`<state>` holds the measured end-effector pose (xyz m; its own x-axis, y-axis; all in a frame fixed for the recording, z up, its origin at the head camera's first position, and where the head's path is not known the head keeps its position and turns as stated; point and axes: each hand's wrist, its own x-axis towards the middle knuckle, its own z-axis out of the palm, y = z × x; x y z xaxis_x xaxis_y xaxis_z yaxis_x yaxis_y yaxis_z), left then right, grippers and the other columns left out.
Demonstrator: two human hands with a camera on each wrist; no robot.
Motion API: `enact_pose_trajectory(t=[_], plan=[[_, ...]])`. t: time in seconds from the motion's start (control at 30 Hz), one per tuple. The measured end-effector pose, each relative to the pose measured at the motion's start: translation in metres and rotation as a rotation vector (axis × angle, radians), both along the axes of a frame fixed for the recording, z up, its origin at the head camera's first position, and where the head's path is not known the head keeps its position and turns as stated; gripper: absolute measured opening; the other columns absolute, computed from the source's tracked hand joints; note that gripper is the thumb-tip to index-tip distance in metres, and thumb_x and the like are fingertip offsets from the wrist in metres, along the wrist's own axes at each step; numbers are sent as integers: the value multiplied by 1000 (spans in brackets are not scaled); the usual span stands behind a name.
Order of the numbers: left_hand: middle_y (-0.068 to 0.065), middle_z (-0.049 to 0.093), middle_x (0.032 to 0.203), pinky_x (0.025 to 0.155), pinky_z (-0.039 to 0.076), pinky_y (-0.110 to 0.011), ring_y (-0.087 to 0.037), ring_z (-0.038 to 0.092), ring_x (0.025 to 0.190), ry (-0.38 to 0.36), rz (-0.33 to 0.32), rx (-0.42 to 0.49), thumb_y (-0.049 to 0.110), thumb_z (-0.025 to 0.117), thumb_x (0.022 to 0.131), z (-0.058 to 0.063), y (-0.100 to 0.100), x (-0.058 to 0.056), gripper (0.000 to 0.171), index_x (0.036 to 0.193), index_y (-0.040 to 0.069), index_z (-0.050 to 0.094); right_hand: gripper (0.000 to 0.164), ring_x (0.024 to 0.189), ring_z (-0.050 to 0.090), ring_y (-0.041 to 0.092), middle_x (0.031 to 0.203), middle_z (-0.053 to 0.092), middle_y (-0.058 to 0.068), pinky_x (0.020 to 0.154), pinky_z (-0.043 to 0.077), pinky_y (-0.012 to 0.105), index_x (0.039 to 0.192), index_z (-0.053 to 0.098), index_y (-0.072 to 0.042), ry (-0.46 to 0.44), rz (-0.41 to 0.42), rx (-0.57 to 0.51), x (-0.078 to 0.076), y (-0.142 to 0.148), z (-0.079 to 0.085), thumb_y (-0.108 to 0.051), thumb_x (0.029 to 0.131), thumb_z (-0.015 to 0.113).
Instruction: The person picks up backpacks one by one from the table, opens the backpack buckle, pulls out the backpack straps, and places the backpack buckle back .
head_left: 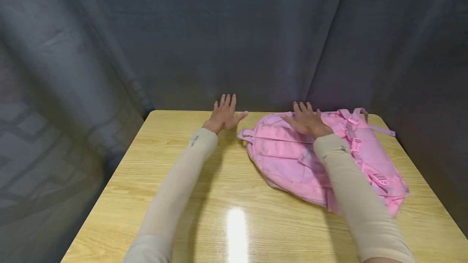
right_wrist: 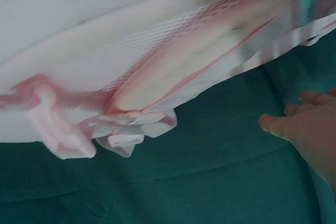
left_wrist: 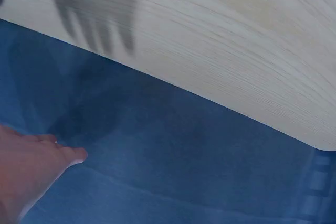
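A pink backpack (head_left: 281, 149) lies flat on the right half of the wooden table, its straps and buckles facing up. My left hand (head_left: 224, 116) is spread with straight fingers above the table's far edge, left of the bag's top loop. In the left wrist view the same hand (left_wrist: 37, 166) shows at the lower left, holding nothing. My right hand (head_left: 306, 120) is stretched out over the backpack's far side, fingers apart; whether it touches the bag I cannot tell. The right wrist view has this hand (right_wrist: 310, 129) at the right, apart from the bag's mesh side (right_wrist: 142, 61).
The light wooden table (head_left: 146, 190) has a bright light reflection near its front. Dark grey curtains (head_left: 226, 35) hang behind its far edge and along both sides. One loose strap end (head_left: 382, 130) reaches toward the table's right edge.
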<state>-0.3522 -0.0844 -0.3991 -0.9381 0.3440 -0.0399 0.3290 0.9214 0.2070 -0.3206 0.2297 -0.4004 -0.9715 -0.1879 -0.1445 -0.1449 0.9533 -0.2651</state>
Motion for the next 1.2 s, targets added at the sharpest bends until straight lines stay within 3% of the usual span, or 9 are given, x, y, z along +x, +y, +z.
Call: enact_pose_trajectory(t=[0.17,0.33,0.5,0.83,1.07,1.2], plan=[[-16,0,167,125,4,-57,-34,-4,154,15,-77,-23,68,31,99,-5,21,10,91,160,9,-4,91,146,-2,56,161,7,33,112,-1,78,157,7,4,-21,4,7,4,16,-3,-65,101,27],[-17,4,167,125,6,-56,-33,-2,154,35,-185,-5,64,35,100,-7,55,24,89,160,9,0,94,145,-5,57,160,3,35,112,-4,78,156,4,6,-61,-21,21,9,39,-2,-67,100,24],[-15,5,167,126,7,-53,-31,-4,154,45,-298,-55,66,32,99,-7,89,45,89,160,10,1,96,143,-5,59,159,2,36,112,-5,77,155,4,7,-91,-30,45,15,59,-2,-68,99,24],[-8,-2,168,127,4,-46,-24,-10,154,15,-524,-172,72,22,98,-8,139,105,89,160,16,-6,99,142,-2,61,156,5,40,113,-5,76,153,8,11,-90,-25,83,21,80,-4,-70,98,23],[-1,-7,168,127,1,-39,-17,-15,152,-50,-638,-232,78,21,93,-13,165,157,90,161,24,-2,96,141,2,62,155,8,41,113,-1,77,152,11,12,-84,-4,86,20,82,-10,-66,100,27],[3,-7,168,127,3,-38,-16,-14,152,-52,-681,-292,81,20,91,-19,174,181,91,160,27,-3,95,142,1,61,156,7,40,113,-1,76,153,9,11,-91,16,82,18,79,-12,-66,100,26]])
